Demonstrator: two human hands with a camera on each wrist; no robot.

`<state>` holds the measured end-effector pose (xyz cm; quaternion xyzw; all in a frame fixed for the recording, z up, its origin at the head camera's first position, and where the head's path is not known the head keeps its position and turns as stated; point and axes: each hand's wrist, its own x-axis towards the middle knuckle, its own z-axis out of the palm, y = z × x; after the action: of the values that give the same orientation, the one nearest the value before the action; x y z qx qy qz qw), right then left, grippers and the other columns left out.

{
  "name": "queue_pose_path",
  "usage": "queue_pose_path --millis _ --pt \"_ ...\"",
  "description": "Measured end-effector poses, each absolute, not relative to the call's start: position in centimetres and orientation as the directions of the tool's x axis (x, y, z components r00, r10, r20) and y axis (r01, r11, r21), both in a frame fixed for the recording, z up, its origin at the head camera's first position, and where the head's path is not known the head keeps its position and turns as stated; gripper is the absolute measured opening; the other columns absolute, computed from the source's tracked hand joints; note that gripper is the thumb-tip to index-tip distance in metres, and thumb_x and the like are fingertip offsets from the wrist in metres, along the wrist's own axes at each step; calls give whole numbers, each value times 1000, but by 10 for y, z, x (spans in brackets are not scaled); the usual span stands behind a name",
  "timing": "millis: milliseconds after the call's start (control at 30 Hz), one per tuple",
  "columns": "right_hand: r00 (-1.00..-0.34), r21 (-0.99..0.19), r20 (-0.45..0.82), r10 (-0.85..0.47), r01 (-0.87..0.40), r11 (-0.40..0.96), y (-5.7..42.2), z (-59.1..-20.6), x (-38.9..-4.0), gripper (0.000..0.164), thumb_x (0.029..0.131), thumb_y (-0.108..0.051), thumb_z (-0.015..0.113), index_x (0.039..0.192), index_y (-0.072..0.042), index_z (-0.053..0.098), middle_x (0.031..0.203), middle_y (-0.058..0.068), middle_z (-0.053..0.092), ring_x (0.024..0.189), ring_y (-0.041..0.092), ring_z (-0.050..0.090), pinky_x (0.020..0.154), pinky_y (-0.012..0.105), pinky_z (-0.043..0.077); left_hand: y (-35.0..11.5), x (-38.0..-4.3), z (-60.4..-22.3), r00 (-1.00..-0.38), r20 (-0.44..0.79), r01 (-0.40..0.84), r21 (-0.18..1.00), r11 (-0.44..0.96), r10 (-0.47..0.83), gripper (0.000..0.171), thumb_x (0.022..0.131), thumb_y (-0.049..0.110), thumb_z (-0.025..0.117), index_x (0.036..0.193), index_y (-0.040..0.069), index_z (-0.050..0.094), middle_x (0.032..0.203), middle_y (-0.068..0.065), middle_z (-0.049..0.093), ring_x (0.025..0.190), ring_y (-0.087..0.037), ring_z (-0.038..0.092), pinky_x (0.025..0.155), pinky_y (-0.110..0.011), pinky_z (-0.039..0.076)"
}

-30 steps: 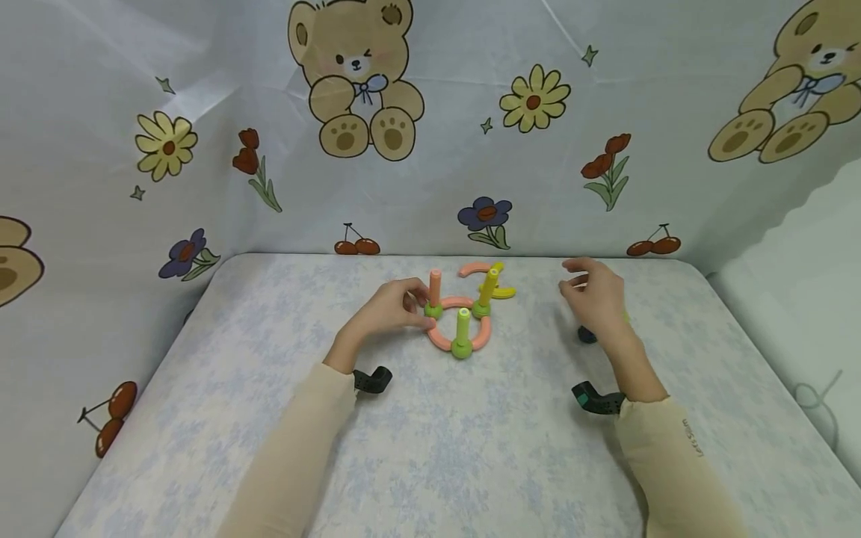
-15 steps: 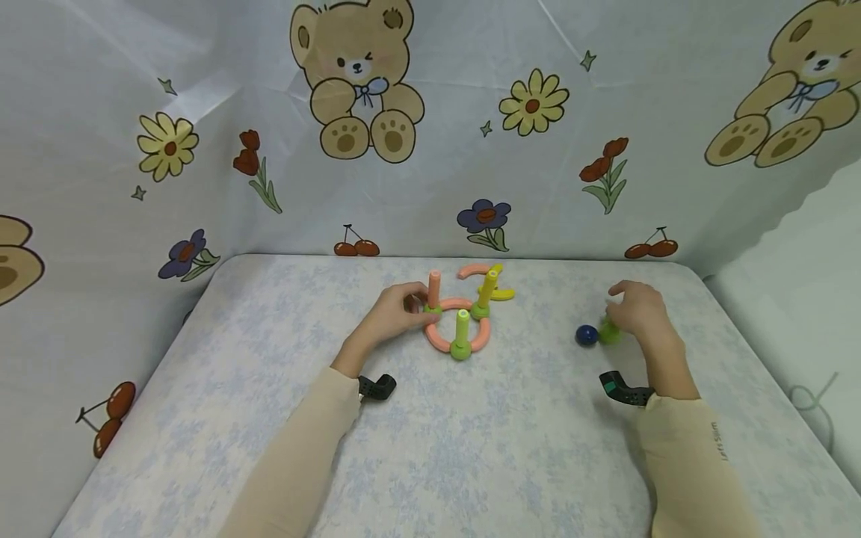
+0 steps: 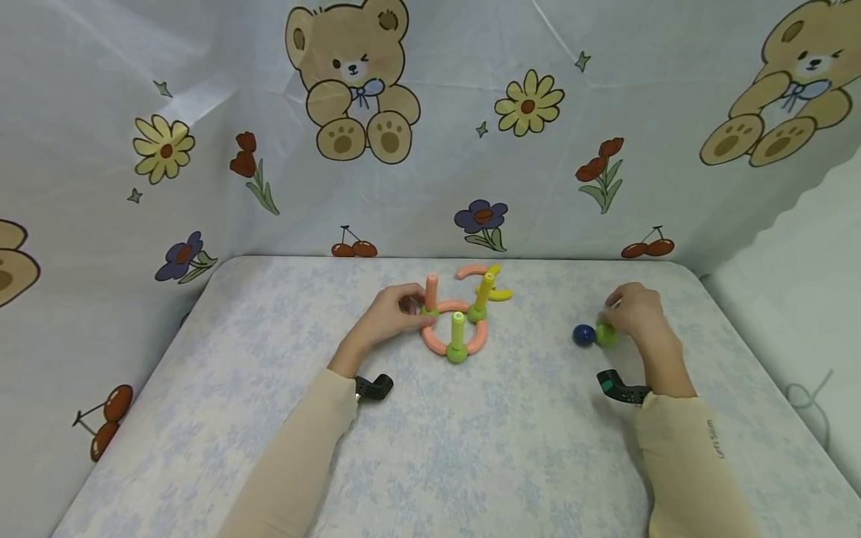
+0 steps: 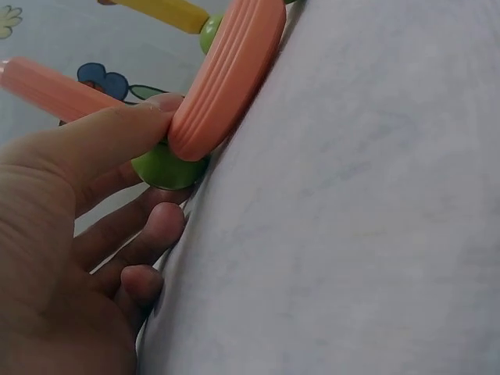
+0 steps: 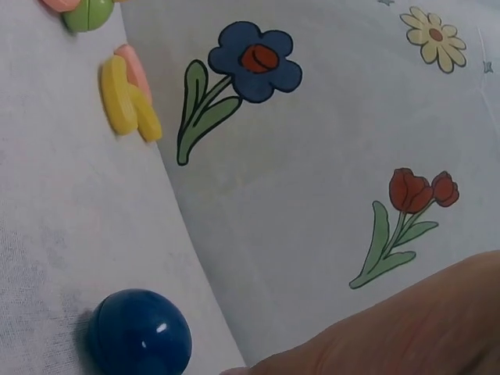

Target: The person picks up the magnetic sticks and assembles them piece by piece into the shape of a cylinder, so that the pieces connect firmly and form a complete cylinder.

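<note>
My left hand [image 3: 393, 312] holds the left corner of a toy ring, its thumb and fingers round a green ball connector [image 4: 168, 170]. In the left wrist view the thumb lies by the end of a pink curved piece [image 4: 226, 78]. A pink rod [image 3: 431, 291], a yellow rod [image 3: 484, 291] and a light green rod [image 3: 458, 331] stand upright on the ring's green balls. My right hand [image 3: 637, 310] has curled fingers at a loose green ball [image 3: 606, 335] and pinches it; some fingertips are hidden. A dark blue ball [image 3: 584, 335] lies beside it.
Behind the ring, near the table's back edge, lie a loose pink curved piece [image 3: 471, 270] and yellow curved pieces [image 3: 499, 294]. A cloth with printed bears and flowers hangs behind the table [image 3: 511, 448]. A pale cord [image 3: 817, 407] lies off the right side.
The right hand has moved rightward from above the balls and come down to the green ball, uncovering the blue one. The left hand stays at the ring's left corner.
</note>
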<state>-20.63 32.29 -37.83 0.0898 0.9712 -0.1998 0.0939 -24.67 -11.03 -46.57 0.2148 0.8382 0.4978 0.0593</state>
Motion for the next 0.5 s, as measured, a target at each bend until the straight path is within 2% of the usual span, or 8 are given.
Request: queue_pose_path --millis 100,300,433,500 --pt "-984 -436 -135 116 164 885 315 -373 -204 44 101 -18 66 130 15 60 125 36 59 118 54 49 92 62 51 -111 -246 -465 -896 113 301 865 401 430 31 86 26 90 111 19 74 92 -2 68 81 -21 59 70 -32 46" --pt "-994 -602 107 -3 -68 796 276 -355 -197 43 102 -30 71 132 1 66 129 27 68 125 47 60 97 61 52 -110 -245 -464 -890 98 296 866 402 445 32 85 27 91 111 21 75 89 -3 66 81 -21 58 72 -33 46" --pt "-970 -680 239 -44 -199 706 244 -350 -192 39 100 -31 76 129 -6 70 128 18 71 125 37 65 100 51 56 -109 -244 -462 -883 96 305 862 404 460 29 85 27 91 108 22 75 89 -3 66 80 -21 57 72 -33 46" --pt "-958 -713 281 -60 -251 655 230 -350 -190 38 99 -30 77 129 -8 71 127 14 71 125 31 66 101 40 57 -107 -243 -461 -878 95 306 864 399 468 28 85 26 91 108 22 75 94 -2 69 81 -21 58 72 -33 47"
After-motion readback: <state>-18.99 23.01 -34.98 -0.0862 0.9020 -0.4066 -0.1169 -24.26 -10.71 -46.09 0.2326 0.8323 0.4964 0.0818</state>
